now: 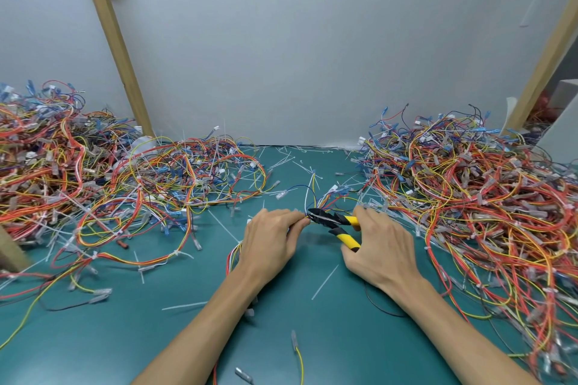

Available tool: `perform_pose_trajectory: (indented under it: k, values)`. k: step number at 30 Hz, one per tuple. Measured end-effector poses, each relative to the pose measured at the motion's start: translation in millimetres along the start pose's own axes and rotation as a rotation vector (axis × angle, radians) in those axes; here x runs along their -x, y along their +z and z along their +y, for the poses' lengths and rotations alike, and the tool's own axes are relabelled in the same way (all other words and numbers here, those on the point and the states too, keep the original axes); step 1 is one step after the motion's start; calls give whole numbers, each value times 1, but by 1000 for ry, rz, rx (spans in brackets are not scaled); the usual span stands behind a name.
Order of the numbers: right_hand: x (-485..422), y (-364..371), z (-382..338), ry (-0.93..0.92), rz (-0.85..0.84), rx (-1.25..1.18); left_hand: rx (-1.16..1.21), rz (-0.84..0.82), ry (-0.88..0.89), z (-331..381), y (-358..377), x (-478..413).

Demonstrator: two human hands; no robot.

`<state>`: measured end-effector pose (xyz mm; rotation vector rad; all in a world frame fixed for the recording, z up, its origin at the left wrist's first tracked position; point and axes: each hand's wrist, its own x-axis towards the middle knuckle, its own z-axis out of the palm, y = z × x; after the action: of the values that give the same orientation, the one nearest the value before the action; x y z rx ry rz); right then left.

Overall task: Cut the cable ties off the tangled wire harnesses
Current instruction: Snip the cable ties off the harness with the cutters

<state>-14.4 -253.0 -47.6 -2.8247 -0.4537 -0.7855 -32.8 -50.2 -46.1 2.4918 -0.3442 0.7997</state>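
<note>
The left hand (271, 241) lay near the middle of the green worktop (150, 331), its fingers curled and pinching a small wire harness (308, 195) at the point where the wires were gathered. From that pinch the thin strands fanned up and away: blue, white, yellow and orange-red, some ending in blue connectors and clear-sleeved terminals. More of the same harness trailed out from under the wrist side of the hand as a flat run of red, white and yellow wires.

The right hand (383, 248) gripped a pair of cutters (328, 218) by their yellow-and-black handles, which stood somewhat apart. The black nose of the cutters touched the bundle just beside the left fingertips. Whether a tie sat between the blades could not be told.

A left pile (93, 184) and a right pile (475, 203) of tangled harnesses flanked the hands, both dense with orange, red, yellow and blue loops, white ties and greyish terminal sleeves. The right pile reached close to the right hand. Loose white cut ties (325, 281) lay scattered over the worktop between and behind the hands, with a few stray wires near the forearms.
</note>
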Motion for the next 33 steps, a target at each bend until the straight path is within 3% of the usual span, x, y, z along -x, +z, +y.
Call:
perform_pose_trajectory:
  k: [5,18,33]
  values:
    - [-1,2,1,60,-113,9,-3,19,14,0,0,0]
    - [-2,1,3,46,-117,4,-27,67,51,2,-1,0]
    - [-2,1,3,60,-167,30,-80,12,84,-1,-1,0]
